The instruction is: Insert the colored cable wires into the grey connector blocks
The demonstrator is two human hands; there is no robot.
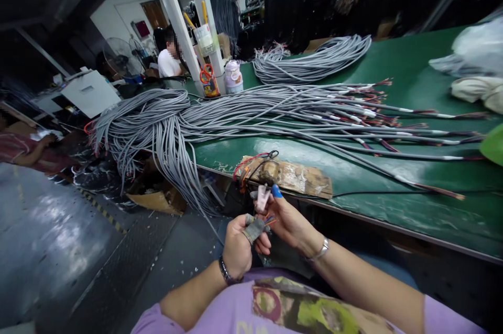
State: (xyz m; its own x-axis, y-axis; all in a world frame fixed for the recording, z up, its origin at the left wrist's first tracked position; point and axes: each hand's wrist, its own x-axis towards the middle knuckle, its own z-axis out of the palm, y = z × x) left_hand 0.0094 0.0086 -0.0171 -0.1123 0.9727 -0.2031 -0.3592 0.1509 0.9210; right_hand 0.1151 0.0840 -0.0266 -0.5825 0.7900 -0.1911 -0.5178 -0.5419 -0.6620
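My left hand (239,249), its thumb and a fingertip wrapped in grey covering, is closed on the end of a grey cable (214,230). Thin coloured wires (269,220) stick out past the thumb. Beside it, my right hand (290,221), with blue on the thumb tip, pinches near a small pale piece (263,199) whose kind I cannot make out. The fingers of both hands almost meet around the wires. Just beyond them, a worn wooden board (302,178) with a brownish lump and red and black leads lies at the table edge.
Long grey cables (243,111) with stripped ends stretch across the green table (424,213); some hang off its left side. Behind lie a coiled cable bundle (314,62), a lilac container (233,77) and orange-handled scissors (206,73). A person (170,62) sits further back.
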